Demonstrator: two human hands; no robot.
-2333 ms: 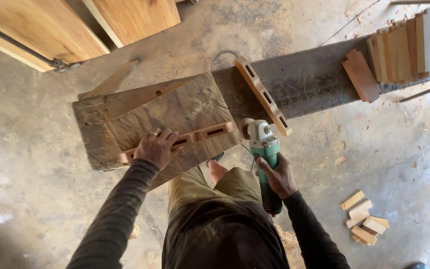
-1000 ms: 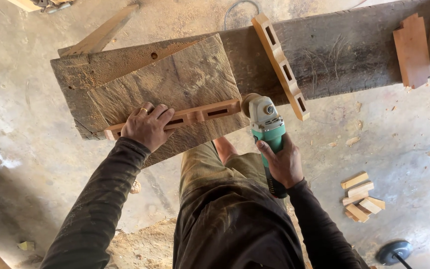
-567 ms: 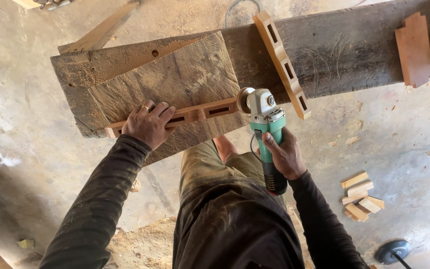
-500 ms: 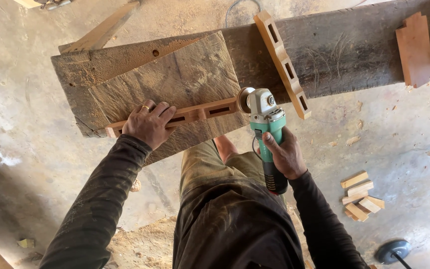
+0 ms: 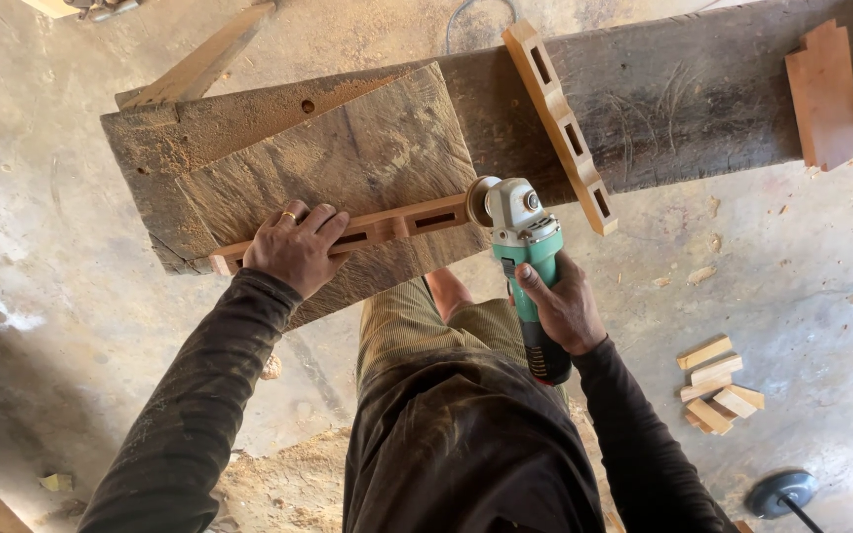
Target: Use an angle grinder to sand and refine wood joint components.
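Pressing down flat, the left hand (image 5: 295, 247) is laid over a slotted wooden strip (image 5: 387, 225), fingers spread a little and slightly curled across its top, a ring seen on 1 finger. Nothing is gripped by it; the strip is only held against the wide board (image 5: 308, 168) beneath. The right hand (image 5: 563, 308) is wrapped tight around the green body of an angle grinder (image 5: 527, 266), thumb along its upper side. The grinder's round disc is set at the right end of the strip — touching it or just shy of it cannot be told.

The strip lies along the near edge of the board, 2 long slots showing between the left hand and the disc. The board rests tilted on a long dark beam (image 5: 683, 99) that runs off to the right. A second slotted strip (image 5: 560, 123) leans across that beam just beyond the grinder's head, close to it. Further right, flat wooden pieces (image 5: 826, 94) lie on the beam's end.

Below the hands, the person's knee and olive trousers are seen right under the board's near edge. On the concrete floor (image 5: 802, 286) to the right a small heap of short wood blocks (image 5: 718, 385) lies well apart from the grinder, and a dark round object (image 5: 782, 492) sits near the lower right corner. Sawdust is piled at the feet. Open floor is left on both sides — wide to the left of the board, narrower to the right.
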